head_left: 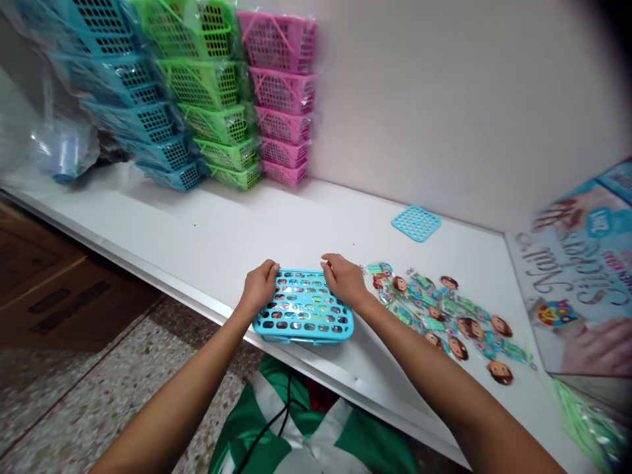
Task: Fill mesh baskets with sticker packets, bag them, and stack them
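Note:
A light-blue plastic basket [296,340] with a flat slotted lid [303,297] on top sits at the table's front edge. Through the slots, colourful contents show, too covered to name. My left hand [261,288] is closed on the basket's left side, thumb on the lid's far left corner. At the far right corner, my right hand [343,280] grips the lid's edge with bent fingers. Just right of that hand lie several wrapped doll-shaped pieces [434,309] with brown hair and blue-green bodies.
A second blue slotted lid [416,223] lies near the wall. Wrapped stacks of blue baskets [153,125], green baskets [217,118] and pink baskets [284,108] stand at the back left. A nail stickers poster [587,263] is at the right, a cardboard box [64,296] below left.

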